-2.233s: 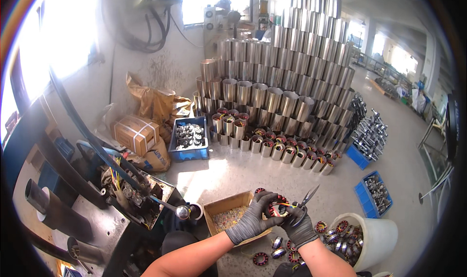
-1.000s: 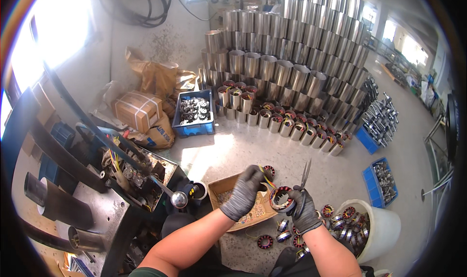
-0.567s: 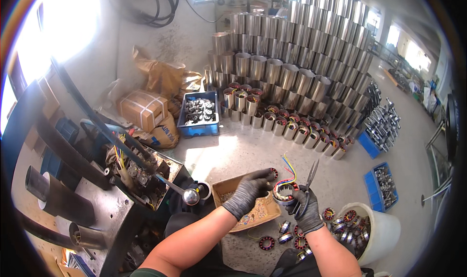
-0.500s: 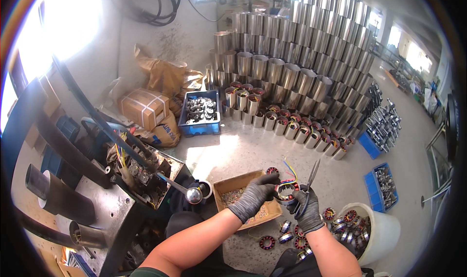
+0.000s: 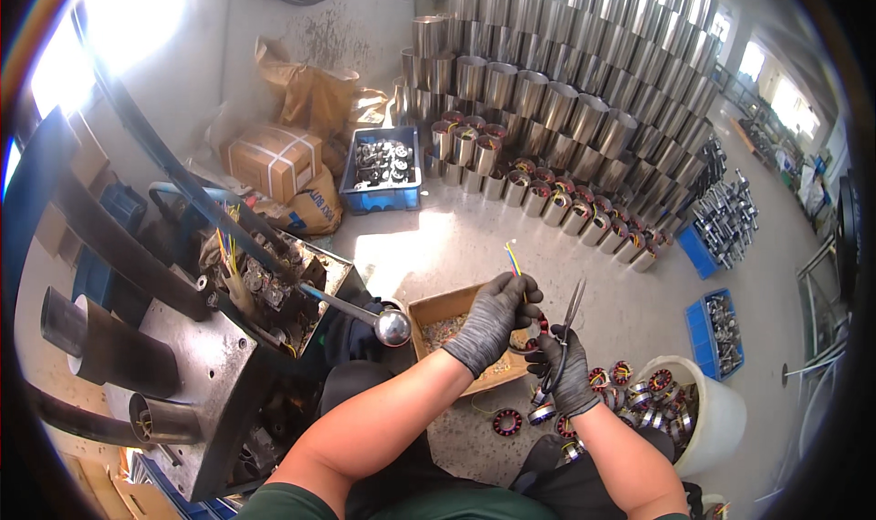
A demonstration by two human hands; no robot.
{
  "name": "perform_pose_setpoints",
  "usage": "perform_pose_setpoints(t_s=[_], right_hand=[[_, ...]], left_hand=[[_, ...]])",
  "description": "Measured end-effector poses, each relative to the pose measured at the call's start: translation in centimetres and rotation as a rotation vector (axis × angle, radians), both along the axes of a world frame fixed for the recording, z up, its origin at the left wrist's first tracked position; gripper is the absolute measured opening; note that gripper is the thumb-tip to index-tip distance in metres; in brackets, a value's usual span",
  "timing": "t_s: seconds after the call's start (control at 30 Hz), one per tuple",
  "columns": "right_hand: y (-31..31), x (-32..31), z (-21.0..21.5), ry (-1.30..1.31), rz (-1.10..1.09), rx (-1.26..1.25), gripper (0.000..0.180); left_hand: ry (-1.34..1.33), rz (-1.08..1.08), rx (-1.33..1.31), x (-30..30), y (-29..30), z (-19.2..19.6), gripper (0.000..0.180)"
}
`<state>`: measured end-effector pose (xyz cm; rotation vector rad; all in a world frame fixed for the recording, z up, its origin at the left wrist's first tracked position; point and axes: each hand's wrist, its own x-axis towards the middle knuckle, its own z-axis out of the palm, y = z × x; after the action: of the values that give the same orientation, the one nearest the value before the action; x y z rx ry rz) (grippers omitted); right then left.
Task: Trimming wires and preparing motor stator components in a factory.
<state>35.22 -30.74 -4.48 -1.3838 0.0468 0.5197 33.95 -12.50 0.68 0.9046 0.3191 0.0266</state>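
My left hand, in a dark grey glove, pinches a bundle of coloured wires that stick up from a small wound motor stator. My right hand, also gloved, supports the stator from below and grips a pair of scissors with the blades pointing up beside the wires. Both hands hover over an open cardboard box holding small scraps.
A white bucket of wound stators stands at the right, with loose stators on the floor. A metal machine with a ball-ended lever is at left. Stacked steel cylinders, blue crates and cardboard boxes lie ahead.
My left hand has pulled the wire bundle up straight from the stator. The scissors have stayed upright in my right hand, close beside the wires.
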Motion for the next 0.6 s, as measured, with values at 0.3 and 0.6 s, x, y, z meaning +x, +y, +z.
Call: perform_pose_setpoints(t_s=[0.3, 0.6], right_hand=[[-1.2, -1.9, -13.9, -0.711, 0.624, -1.163, 0.030], [5.1, -4.4, -19.2, -1.053, 1.233, -1.094, 0.029]], left_hand=[[0.087, 0.236, -0.034, 1.0, 3.3, 1.6, 0.019], [0.040, 0.245, 0.060, 0.1, 4.9, 2.4, 0.018]])
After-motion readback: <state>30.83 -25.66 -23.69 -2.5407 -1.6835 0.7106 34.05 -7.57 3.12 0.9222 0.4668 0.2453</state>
